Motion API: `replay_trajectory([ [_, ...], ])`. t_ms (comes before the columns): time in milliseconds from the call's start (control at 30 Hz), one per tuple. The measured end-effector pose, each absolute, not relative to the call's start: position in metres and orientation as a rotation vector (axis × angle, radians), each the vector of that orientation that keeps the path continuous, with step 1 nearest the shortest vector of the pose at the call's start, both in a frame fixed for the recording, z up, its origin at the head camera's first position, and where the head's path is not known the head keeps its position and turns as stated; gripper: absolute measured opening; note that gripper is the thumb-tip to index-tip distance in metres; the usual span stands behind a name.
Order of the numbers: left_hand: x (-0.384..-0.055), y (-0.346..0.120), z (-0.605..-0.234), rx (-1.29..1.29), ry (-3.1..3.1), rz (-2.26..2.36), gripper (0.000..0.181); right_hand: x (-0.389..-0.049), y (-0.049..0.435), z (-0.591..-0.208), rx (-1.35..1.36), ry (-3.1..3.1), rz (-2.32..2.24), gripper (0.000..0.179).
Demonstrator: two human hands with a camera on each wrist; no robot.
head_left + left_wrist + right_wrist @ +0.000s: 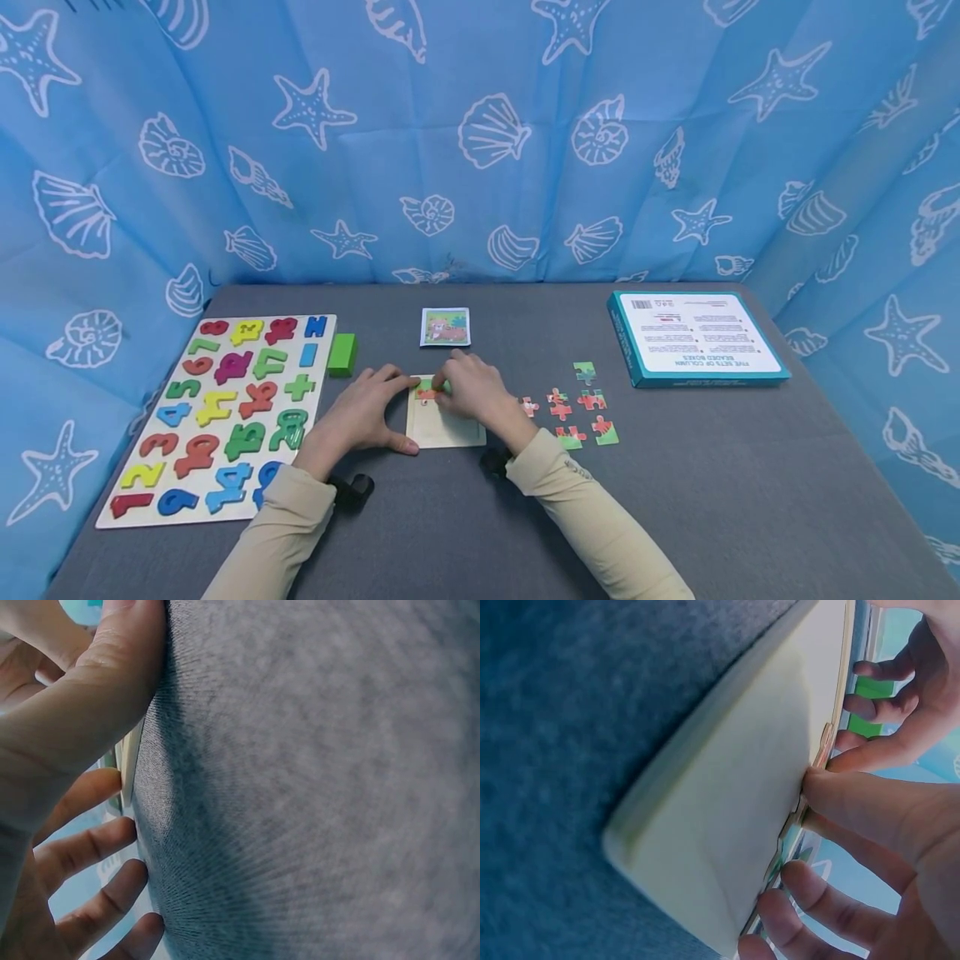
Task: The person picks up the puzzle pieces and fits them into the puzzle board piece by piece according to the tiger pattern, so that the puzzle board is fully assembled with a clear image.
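A small square wooden puzzle board (444, 432) lies on the table between the hands. Joined jigsaw pieces (426, 393) with red and green print sit along its far side. My left hand (366, 410) rests at the board's left edge, index finger by the far corner and thumb by the near one, the other fingers spread on the cloth in the left wrist view. Over the board's far right part, my right hand (472, 390) pinches a puzzle piece (801, 804) between thumb and index finger, low against the board. Its other fingertips touch the far edge; the hand covers much of that piece.
Several loose puzzle pieces (592, 400) lie to the right. Behind the board is a small picture card (446, 327). A number board (225, 392) fills the left side, a green block (342, 355) beside it. A teal-and-white box (701, 340) stands at the back right, before a blue curtain (480, 200).
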State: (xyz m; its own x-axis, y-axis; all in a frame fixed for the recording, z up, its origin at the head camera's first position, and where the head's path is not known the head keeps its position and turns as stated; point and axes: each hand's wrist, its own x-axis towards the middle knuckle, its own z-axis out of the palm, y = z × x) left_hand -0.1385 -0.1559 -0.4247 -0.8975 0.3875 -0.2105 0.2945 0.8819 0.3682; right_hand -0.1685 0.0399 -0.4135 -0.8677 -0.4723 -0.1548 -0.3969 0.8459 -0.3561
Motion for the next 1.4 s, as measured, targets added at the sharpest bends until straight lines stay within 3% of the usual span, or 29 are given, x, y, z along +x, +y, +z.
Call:
replay_trajectory([
  [433,-0.139,-0.157,-0.426,0.527,2.781,0.476,0.098,-0.171,0.061,-0.405,-0.667,2.827,-0.532,0.033],
  [1400,-0.14,-0.157,-0.429,0.517,2.777,0.473,0.099,-0.184,0.201,-0.397,-0.424,2.921,-0.469,0.043],
])
